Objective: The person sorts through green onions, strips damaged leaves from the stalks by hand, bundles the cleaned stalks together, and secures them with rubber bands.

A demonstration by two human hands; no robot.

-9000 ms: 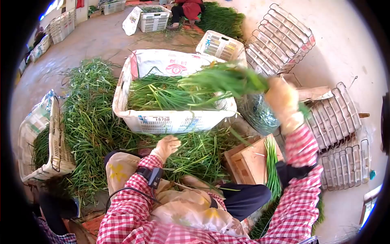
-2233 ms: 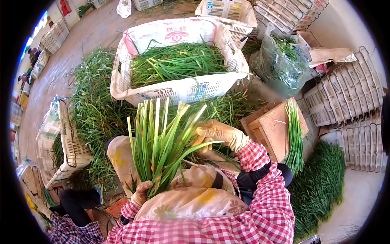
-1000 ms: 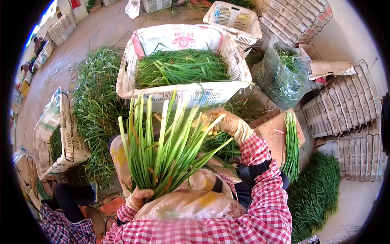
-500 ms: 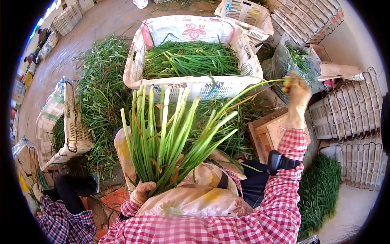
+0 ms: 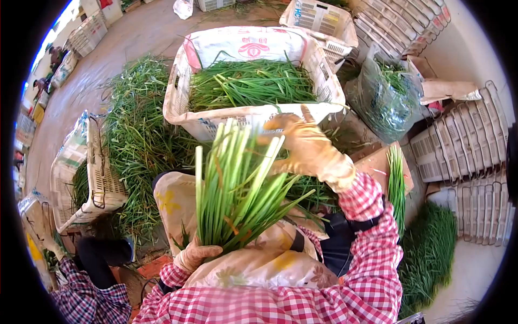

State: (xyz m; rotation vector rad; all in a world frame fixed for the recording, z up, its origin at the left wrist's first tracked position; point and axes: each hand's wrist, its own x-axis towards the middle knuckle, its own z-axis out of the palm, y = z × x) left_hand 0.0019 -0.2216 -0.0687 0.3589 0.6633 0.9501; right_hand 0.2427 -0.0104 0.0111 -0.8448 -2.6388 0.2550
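Note:
My gloved left hand [image 5: 198, 255] is closed around the lower part of a bunch of garlic chives [image 5: 232, 200]. The bunch stands upright over my lap, its pale stalk ends pointing up and fanning out. Close beside those stalk ends, on the right, is my gloved right hand [image 5: 310, 148]. Its fingers are spread and partly blurred, and I see nothing held in them. A few browned leaves show among the green ones.
A white crate [image 5: 253, 113] of cut chives stands in front. Loose greens [image 5: 140, 146] are heaped left of it. A plastic bag [image 5: 386, 102] of greens, a wooden stool [image 5: 372, 164] and stacked crates [image 5: 458, 140] are at right. A co-worker's sleeve [image 5: 89, 289] shows lower left.
My right hand has come back from the far right to beside the bunch, and the long strand it was pulling no longer shows. My left hand keeps its hold, with the bunch more upright.

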